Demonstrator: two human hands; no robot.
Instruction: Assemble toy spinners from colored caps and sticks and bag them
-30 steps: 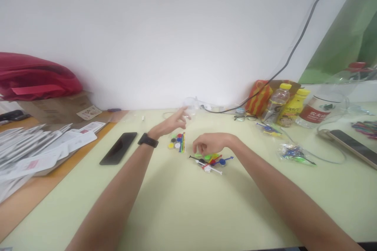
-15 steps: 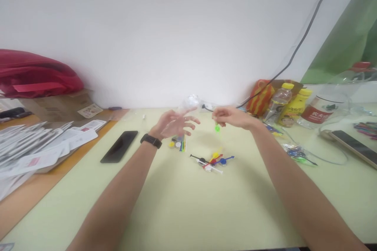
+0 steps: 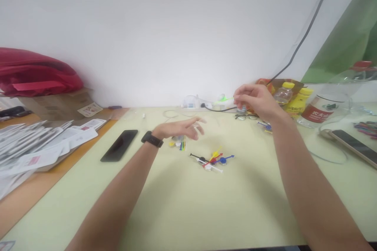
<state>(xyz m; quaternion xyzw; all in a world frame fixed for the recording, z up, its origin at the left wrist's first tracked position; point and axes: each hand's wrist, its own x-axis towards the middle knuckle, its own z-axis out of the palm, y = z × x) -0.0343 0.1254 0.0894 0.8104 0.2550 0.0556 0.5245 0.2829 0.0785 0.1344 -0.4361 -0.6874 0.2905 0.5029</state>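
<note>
My right hand [image 3: 256,100] is raised before the wall, its fingertips pinched on a bright green plastic spinner arrow [image 3: 226,99], which is blurred. My left hand [image 3: 182,127] hovers over the table, fingers apart and a little smeared, with nothing seen in it. Below and between the hands lies a small heap of spinner arrows: a black one [image 3: 197,158], a white one [image 3: 216,170], a red one [image 3: 212,160], a yellow one [image 3: 217,152] and a blue one [image 3: 225,160]. Beneath my left hand are small coloured pieces [image 3: 178,144], partly hidden.
A black phone [image 3: 119,146] lies left, beyond it stacked white packets [image 3: 35,145] and a cardboard box [image 3: 55,106]. At the right stand a yellow bottle [image 3: 298,104] and a large plastic jug [image 3: 321,110]. Glasses [image 3: 246,117] and a cable [image 3: 218,110] lie near the wall.
My right hand has moved up and to the right with the green spinner arrow. My left hand has turned and shifted slightly right. The heap lies as before.
</note>
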